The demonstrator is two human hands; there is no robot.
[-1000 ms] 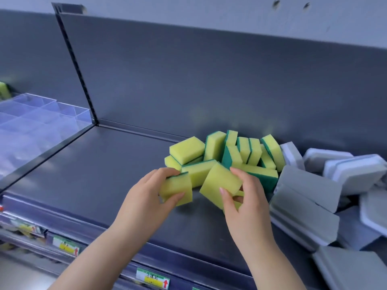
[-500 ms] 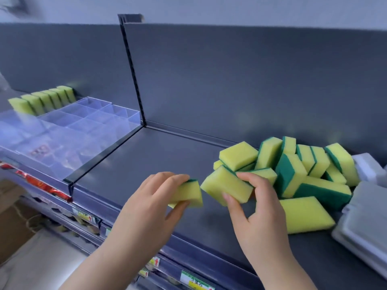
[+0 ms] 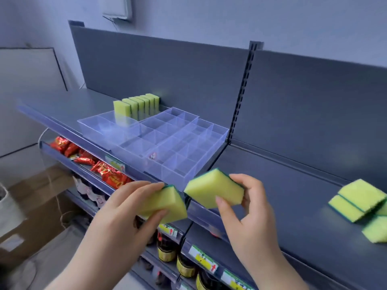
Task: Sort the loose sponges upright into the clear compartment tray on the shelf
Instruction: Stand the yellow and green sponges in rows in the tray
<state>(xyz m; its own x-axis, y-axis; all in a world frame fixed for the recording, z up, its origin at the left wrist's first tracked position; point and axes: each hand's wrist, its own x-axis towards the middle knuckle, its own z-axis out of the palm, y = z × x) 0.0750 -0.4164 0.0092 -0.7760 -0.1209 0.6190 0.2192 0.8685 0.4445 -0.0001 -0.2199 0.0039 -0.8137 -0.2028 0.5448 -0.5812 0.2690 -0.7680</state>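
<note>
Yellow sponges (image 3: pixel 213 191), apparently green-backed, held by left hand (image 3: pixel 125 216) and right hand (image 3: pixel 248 212).

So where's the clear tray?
Head view, left of centre: the tray sits on the shelf, just past the left hand and right hand, with a sponge row standing in its far-left part.

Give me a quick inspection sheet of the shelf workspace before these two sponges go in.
Surface: dark grey metal shelf.
Job's things: clear compartment tray, most compartments empty; row of upright sponges at its far side; loose sponges lying at far right.
Clutter: nothing seen.
Hands: left hand grips a sponge, right hand grips a second sponge, both near the tray's front corner.
Cables: nothing seen.
Surroundings: red packets and dark jars on lower shelves; cardboard box on the floor, left.
</note>
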